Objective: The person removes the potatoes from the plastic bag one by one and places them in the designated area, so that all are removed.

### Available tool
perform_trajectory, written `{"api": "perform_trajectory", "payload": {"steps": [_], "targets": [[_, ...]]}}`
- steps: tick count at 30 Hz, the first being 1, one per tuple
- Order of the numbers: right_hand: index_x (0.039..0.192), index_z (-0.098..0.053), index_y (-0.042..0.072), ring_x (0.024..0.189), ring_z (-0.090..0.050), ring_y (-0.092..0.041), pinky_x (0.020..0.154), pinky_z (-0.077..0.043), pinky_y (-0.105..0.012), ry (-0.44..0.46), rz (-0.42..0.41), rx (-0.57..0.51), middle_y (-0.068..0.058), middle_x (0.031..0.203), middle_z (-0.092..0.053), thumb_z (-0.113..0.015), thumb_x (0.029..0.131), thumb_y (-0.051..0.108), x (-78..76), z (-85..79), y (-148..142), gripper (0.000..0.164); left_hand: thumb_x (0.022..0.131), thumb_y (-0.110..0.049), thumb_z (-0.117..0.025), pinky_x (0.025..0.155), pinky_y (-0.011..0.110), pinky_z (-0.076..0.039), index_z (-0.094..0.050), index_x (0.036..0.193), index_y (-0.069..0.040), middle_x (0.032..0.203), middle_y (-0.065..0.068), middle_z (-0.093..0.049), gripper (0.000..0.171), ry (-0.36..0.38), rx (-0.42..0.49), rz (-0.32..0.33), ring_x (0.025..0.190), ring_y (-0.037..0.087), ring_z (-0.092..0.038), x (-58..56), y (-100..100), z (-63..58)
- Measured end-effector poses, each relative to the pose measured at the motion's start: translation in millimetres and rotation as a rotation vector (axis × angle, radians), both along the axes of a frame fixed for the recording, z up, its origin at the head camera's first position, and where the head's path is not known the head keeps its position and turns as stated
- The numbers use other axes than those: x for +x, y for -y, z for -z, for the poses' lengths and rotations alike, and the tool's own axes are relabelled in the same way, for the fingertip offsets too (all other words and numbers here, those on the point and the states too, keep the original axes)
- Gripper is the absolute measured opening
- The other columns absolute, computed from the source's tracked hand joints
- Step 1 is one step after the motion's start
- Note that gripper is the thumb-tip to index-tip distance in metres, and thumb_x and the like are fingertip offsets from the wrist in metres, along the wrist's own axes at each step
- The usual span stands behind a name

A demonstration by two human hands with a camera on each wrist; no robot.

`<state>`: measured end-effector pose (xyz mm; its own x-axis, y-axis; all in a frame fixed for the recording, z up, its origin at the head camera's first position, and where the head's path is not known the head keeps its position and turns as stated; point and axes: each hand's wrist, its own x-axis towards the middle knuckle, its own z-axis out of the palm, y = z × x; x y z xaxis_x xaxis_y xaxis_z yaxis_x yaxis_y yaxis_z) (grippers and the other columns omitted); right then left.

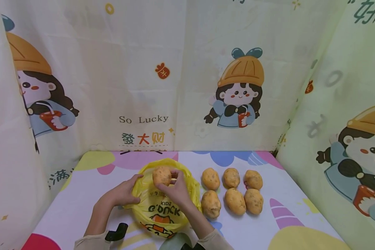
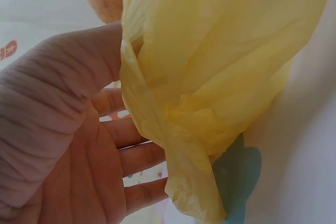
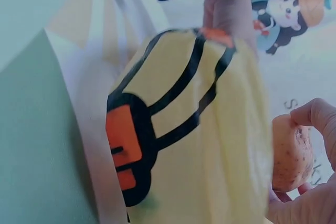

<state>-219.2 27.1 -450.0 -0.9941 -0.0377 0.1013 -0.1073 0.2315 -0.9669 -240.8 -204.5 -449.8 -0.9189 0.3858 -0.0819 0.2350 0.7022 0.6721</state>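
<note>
A yellow plastic bag (image 1: 162,217) with duck print stands on the table with its mouth spread wide. My left hand (image 1: 120,192) holds the bag's left rim; in the left wrist view the thumb goes behind the yellow plastic (image 2: 220,40) and the fingers lie on its outer side. With thumb and fingers my right hand (image 1: 176,189) grips a brown potato (image 1: 161,176) over the bag's mouth. The same potato (image 3: 291,153) shows beyond the bag in the right wrist view. What lies deep in the bag is hidden.
To the right of the bag, several potatoes (image 1: 235,201) lie in two rows on the patterned tablecloth (image 1: 287,194). Printed cloth walls (image 1: 187,104) enclose the table at the back and sides.
</note>
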Motion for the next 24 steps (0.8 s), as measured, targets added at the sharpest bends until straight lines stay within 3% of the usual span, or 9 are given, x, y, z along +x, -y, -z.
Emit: {"api": "perform_trajectory", "payload": {"steps": [13, 24], "targets": [[0.138, -0.040, 0.006, 0.108, -0.055, -0.026, 0.086, -0.053, -0.039, -0.014, -0.091, -0.054, -0.015, 0.128, -0.049, -0.083, 0.085, 0.027, 28.3, -21.3, -17, 0.072, 0.074, -0.009, -0.081, 0.077, 0.038, -0.045, -0.035, 0.152, 0.000, 0.115, 0.012, -0.060, 0.091, -0.010, -0.008, 0.011, 0.087, 0.021, -0.053, -0.1, -1, -4.1], [0.137, -0.040, 0.005, 0.112, -0.052, -0.025, 0.088, -0.053, -0.038, -0.047, -0.107, -0.028, -0.014, 0.127, -0.051, -0.084, 0.082, 0.023, 44.1, -19.0, -30, 0.073, 0.073, -0.010, -0.082, 0.080, 0.039, -0.045, -0.036, 0.152, -0.001, 0.125, 0.017, -0.060, 0.092, -0.020, -0.011, 0.013, 0.091, 0.022, -0.053, -0.4, -1, -1.2]]}}
